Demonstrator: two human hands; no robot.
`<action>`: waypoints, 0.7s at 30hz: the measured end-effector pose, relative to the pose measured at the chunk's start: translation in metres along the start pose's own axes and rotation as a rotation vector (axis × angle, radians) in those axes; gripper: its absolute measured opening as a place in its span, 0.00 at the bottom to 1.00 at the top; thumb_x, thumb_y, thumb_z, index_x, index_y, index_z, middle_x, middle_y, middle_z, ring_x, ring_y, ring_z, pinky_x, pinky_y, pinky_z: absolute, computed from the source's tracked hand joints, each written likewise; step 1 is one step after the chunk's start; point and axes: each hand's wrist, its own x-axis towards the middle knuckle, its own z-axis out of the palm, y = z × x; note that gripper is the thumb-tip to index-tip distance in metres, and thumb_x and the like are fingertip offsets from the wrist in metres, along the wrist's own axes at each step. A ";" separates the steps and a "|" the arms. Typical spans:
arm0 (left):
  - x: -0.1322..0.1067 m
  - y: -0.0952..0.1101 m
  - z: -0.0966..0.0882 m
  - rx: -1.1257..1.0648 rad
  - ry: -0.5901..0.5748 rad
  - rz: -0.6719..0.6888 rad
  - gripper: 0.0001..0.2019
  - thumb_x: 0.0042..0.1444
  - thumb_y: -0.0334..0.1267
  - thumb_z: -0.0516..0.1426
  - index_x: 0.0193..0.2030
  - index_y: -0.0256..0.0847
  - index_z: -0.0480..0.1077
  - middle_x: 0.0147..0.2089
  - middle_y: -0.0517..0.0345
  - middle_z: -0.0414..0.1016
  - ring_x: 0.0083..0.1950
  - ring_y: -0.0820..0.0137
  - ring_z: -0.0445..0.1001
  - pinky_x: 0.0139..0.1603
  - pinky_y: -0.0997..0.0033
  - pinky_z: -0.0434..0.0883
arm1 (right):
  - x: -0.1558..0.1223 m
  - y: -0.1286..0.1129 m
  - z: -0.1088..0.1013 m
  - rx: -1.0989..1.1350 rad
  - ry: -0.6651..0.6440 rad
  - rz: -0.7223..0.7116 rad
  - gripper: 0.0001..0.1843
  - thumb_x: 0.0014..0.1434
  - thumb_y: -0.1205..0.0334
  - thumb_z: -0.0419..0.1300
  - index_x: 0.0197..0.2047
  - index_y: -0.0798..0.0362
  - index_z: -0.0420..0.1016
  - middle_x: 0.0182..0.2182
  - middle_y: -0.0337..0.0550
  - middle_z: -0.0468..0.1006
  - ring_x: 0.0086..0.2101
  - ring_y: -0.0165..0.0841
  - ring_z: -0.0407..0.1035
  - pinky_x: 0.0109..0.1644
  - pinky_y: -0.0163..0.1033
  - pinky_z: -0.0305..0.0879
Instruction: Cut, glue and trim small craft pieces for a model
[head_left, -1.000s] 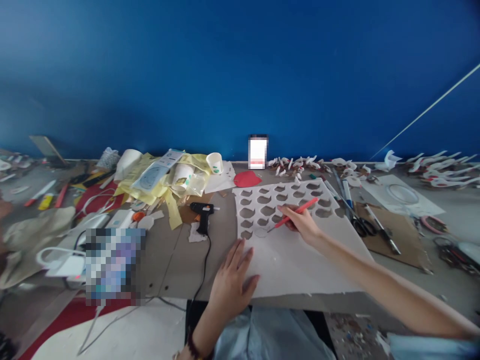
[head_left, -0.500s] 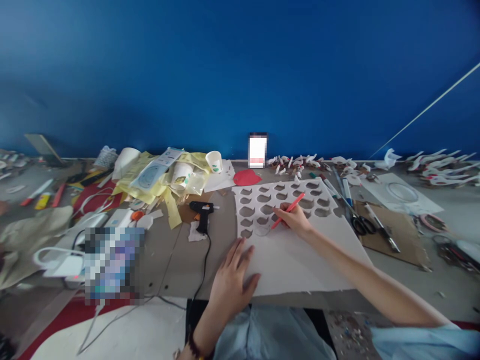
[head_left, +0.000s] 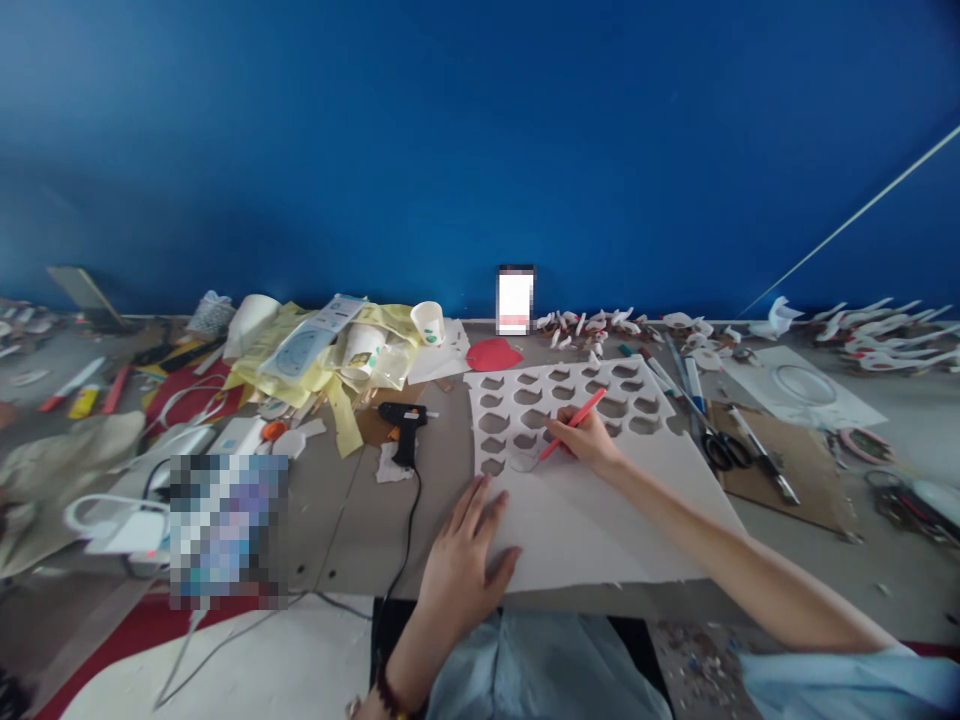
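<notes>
A white sheet lies on the table, with rows of leaf-like or bird-like shapes cut out of its far part. My right hand is closed around a red pen, its tip down on the sheet just below the cut-outs. Beside the tip a faint drawn outline shows on the white surface. My left hand lies flat over the sheet's left edge, fingers spread, holding nothing.
Left of the sheet lies a black glue gun with its cord. Scissors and a pen rest on cardboard at right. Paper cups, yellow wrapping and a red piece are behind. A lit phone leans on the blue wall.
My right hand and the red pen have shifted slightly to the left along the drawn outline. My left hand stays in place.
</notes>
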 end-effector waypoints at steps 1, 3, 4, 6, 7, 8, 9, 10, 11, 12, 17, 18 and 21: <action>0.000 0.000 0.000 0.000 -0.002 -0.002 0.28 0.60 0.44 0.52 0.67 0.43 0.54 0.71 0.50 0.50 0.70 0.55 0.52 0.61 0.54 0.66 | 0.000 0.000 0.000 -0.001 0.002 -0.003 0.21 0.46 0.53 0.63 0.15 0.51 0.57 0.10 0.32 0.59 0.15 0.24 0.51 0.17 0.32 0.44; 0.000 0.000 0.000 0.003 -0.005 -0.005 0.28 0.60 0.44 0.52 0.67 0.43 0.54 0.71 0.51 0.49 0.70 0.56 0.52 0.61 0.55 0.66 | 0.000 0.002 0.000 -0.010 0.007 -0.008 0.20 0.47 0.55 0.62 0.15 0.51 0.57 0.10 0.32 0.59 0.15 0.24 0.51 0.18 0.32 0.44; 0.000 0.000 -0.001 0.005 -0.006 -0.006 0.28 0.61 0.44 0.51 0.67 0.43 0.54 0.71 0.51 0.49 0.70 0.56 0.51 0.62 0.55 0.66 | 0.001 0.003 0.000 -0.019 0.008 -0.009 0.19 0.47 0.56 0.62 0.14 0.51 0.57 0.10 0.32 0.59 0.15 0.24 0.51 0.18 0.32 0.44; 0.000 0.000 -0.001 0.007 -0.009 -0.008 0.27 0.61 0.43 0.51 0.67 0.43 0.54 0.71 0.52 0.49 0.70 0.57 0.51 0.62 0.55 0.65 | 0.001 0.005 0.000 -0.037 0.013 -0.015 0.19 0.47 0.57 0.61 0.14 0.51 0.57 0.11 0.32 0.60 0.15 0.24 0.51 0.18 0.33 0.44; 0.001 0.001 -0.001 0.007 -0.011 -0.008 0.27 0.61 0.43 0.51 0.67 0.43 0.55 0.71 0.51 0.49 0.70 0.57 0.51 0.62 0.55 0.65 | 0.001 0.006 0.000 -0.045 0.016 -0.020 0.18 0.47 0.58 0.61 0.14 0.51 0.57 0.11 0.32 0.60 0.15 0.24 0.52 0.18 0.33 0.45; 0.001 0.001 -0.001 0.007 -0.011 -0.007 0.27 0.61 0.43 0.51 0.66 0.43 0.55 0.71 0.51 0.49 0.70 0.57 0.50 0.62 0.55 0.65 | 0.001 0.007 0.000 -0.052 0.019 -0.027 0.18 0.47 0.58 0.61 0.14 0.51 0.57 0.11 0.32 0.60 0.15 0.24 0.52 0.18 0.33 0.45; 0.001 0.001 -0.001 0.006 -0.010 -0.006 0.27 0.61 0.44 0.51 0.66 0.42 0.55 0.71 0.51 0.49 0.70 0.57 0.51 0.62 0.55 0.65 | 0.001 0.007 0.000 -0.059 0.022 -0.037 0.18 0.47 0.58 0.60 0.14 0.51 0.57 0.11 0.32 0.59 0.16 0.24 0.51 0.19 0.33 0.45; 0.001 0.001 -0.002 0.006 -0.007 -0.003 0.27 0.61 0.44 0.51 0.66 0.42 0.55 0.71 0.51 0.49 0.70 0.57 0.51 0.62 0.55 0.65 | 0.001 0.007 0.000 -0.068 0.026 -0.046 0.18 0.47 0.59 0.60 0.14 0.51 0.57 0.11 0.32 0.59 0.16 0.25 0.51 0.19 0.33 0.45; 0.001 0.001 -0.002 0.005 -0.001 0.000 0.27 0.61 0.44 0.51 0.66 0.43 0.55 0.71 0.51 0.50 0.70 0.56 0.51 0.62 0.55 0.65 | 0.001 0.007 0.000 -0.080 0.031 -0.054 0.18 0.47 0.59 0.60 0.14 0.51 0.57 0.11 0.32 0.59 0.16 0.25 0.51 0.19 0.33 0.46; 0.000 0.001 -0.002 0.005 0.005 0.003 0.27 0.61 0.43 0.52 0.66 0.43 0.55 0.71 0.51 0.50 0.70 0.56 0.52 0.62 0.55 0.65 | 0.001 0.006 0.000 -0.092 0.036 -0.061 0.18 0.47 0.59 0.60 0.14 0.51 0.56 0.11 0.32 0.58 0.16 0.25 0.51 0.19 0.33 0.46; 0.000 0.001 -0.002 0.003 0.018 0.002 0.27 0.60 0.43 0.53 0.66 0.43 0.56 0.70 0.50 0.52 0.69 0.56 0.54 0.60 0.55 0.67 | -0.001 0.001 0.001 -0.130 0.045 -0.078 0.18 0.45 0.60 0.60 0.13 0.51 0.56 0.10 0.33 0.58 0.16 0.25 0.51 0.19 0.33 0.47; 0.000 0.001 -0.002 0.003 0.018 0.002 0.28 0.60 0.43 0.53 0.66 0.43 0.56 0.70 0.50 0.52 0.69 0.56 0.54 0.60 0.55 0.67 | -0.001 0.000 0.001 -0.129 0.046 -0.081 0.18 0.45 0.60 0.60 0.13 0.51 0.55 0.10 0.33 0.58 0.16 0.25 0.51 0.19 0.33 0.47; 0.000 0.001 -0.002 0.000 0.020 0.004 0.27 0.59 0.43 0.53 0.66 0.43 0.57 0.70 0.50 0.52 0.69 0.56 0.54 0.61 0.54 0.67 | -0.002 0.000 0.000 -0.125 0.046 -0.085 0.19 0.45 0.60 0.61 0.13 0.51 0.55 0.10 0.33 0.58 0.16 0.24 0.50 0.19 0.33 0.46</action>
